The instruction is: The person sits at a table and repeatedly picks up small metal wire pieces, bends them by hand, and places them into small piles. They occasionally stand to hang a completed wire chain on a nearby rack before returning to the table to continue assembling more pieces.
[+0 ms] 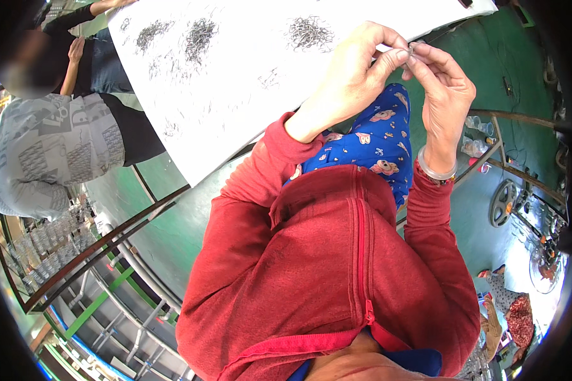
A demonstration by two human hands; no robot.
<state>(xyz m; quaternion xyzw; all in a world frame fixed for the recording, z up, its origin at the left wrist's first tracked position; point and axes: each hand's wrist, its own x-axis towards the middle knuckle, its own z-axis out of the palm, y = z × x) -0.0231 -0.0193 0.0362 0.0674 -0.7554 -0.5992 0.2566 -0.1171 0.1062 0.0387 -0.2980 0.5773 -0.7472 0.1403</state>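
My left hand and my right hand meet just off the right edge of the white table. Thumbs and forefingers of both are pinched together on something tiny, too small to make out. The left wrist passes over the table's near edge. Nearest to my left hand on the table is a pile of thin dark curved pieces. Farther left lie a second dark pile and a smaller one, with loose bits scattered between and below them.
Two other people sit at the table's left side, one in a grey patterned shirt, one in dark clothes. A metal rail runs at the lower left beside stacked clear containers. Right of me stand a metal frame and a wheel.
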